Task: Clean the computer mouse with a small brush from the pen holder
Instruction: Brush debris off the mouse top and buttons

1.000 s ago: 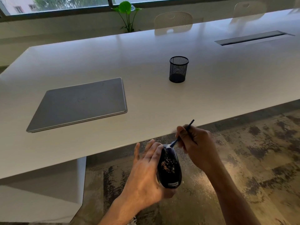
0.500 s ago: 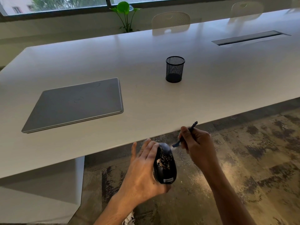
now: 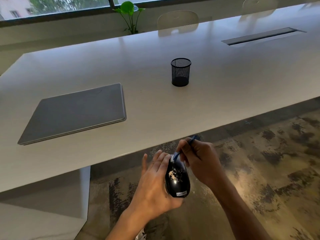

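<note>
Since half a second ago, my right hand (image 3: 201,163) has brought its pinched thin blue brush (image 3: 177,154) onto the glossy black speckled mouse (image 3: 177,179), gripped by my left hand (image 3: 155,184).

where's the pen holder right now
In the head view the pen holder stands upright on the white table, centre-right, to the right of and beyond the closed laptop, well beyond both hands.
</note>
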